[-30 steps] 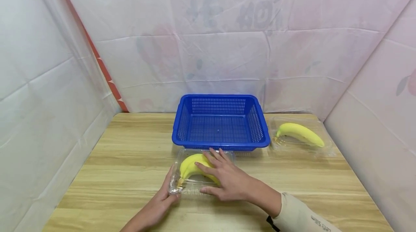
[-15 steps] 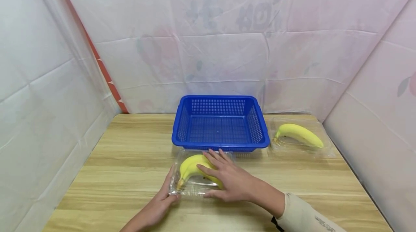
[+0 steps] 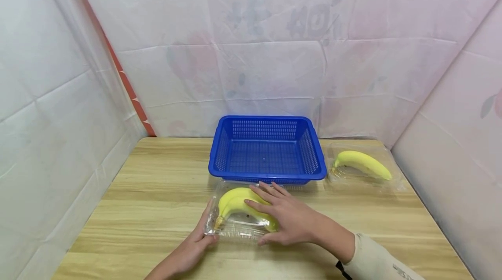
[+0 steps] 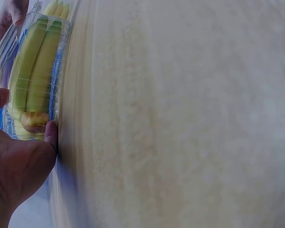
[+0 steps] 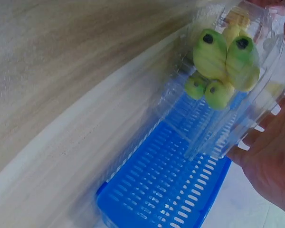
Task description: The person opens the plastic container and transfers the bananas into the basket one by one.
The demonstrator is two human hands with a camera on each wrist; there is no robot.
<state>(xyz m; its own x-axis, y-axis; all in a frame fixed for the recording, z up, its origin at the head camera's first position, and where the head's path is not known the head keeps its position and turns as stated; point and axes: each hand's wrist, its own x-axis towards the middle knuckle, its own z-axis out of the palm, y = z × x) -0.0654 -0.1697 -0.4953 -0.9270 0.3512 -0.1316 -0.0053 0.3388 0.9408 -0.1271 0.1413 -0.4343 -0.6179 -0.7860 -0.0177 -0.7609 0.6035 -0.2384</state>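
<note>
A clear plastic clamshell box point(image 3: 239, 233) holding a bunch of yellow bananas point(image 3: 233, 203) lies on the table, just in front of a blue basket point(image 3: 267, 176). My left hand point(image 3: 194, 240) holds the box's left end, thumb at the front corner and fingers along the side. Spread nearly straight over the right part of the lid, my right hand point(image 3: 292, 219) rests on it. The left wrist view shows the bananas' stem end point(image 4: 34, 121) near the left fingers. Several banana tips point(image 5: 218, 66) face the right wrist camera through the plastic.
Inside the slotted blue basket only its bare floor shows. A second clear box point(image 3: 394, 171) with a banana point(image 3: 361, 164) stands at the back right of the wooden table point(image 3: 157, 184). Pale printed cloth point(image 3: 270, 70) walls in the back and both sides.
My right hand has slid to the right across the lid, uncovering more of the bananas. My left hand stays at the box's left end, nearly still.
</note>
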